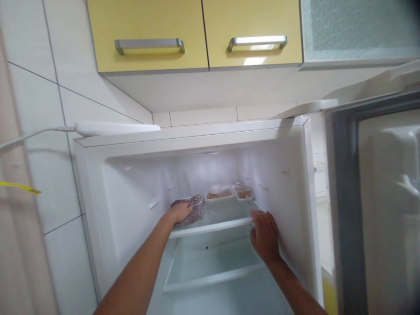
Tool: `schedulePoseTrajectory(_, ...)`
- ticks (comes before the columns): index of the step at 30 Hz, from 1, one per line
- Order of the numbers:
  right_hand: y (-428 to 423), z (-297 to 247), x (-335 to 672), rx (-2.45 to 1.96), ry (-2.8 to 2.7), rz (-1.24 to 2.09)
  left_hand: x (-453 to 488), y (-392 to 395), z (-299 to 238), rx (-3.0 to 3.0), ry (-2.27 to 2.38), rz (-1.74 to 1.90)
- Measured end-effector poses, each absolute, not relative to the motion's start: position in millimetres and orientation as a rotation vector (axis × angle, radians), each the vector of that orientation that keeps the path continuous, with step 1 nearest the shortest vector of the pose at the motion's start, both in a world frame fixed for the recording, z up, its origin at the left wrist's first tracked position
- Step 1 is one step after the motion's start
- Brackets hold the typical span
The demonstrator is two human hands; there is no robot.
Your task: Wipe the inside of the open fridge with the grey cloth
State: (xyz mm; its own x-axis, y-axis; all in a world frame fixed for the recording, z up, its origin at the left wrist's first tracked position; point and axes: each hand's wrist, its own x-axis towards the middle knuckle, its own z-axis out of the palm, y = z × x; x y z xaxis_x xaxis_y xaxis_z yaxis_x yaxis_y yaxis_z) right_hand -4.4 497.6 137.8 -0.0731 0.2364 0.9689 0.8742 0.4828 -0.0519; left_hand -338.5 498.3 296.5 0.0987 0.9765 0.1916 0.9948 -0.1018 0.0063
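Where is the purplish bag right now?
In the head view, the purplish bag lies at the left of the upper fridge shelf, under the left hand, just left of a food tray.

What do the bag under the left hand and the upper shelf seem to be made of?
The bag looks like thin, shiny plastic film: speckled contents seem to show through. The upper shelf, smooth and see-through, could be glass or clear plastic. Its white front edge, evenly opaque, suggests satin plastic.

The person's left hand [181, 211] lies palm-down over the upper shelf [215, 227]; the right hand [264, 234] curls at its right end.
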Motion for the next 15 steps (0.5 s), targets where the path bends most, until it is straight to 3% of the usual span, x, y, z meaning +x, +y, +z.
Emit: schedulePoseTrajectory(15,510.9,127.2,-7.2,-0.995,-1.538,-0.784,-349.2,566.3,290.0,-2.164,-2.045,-0.359)
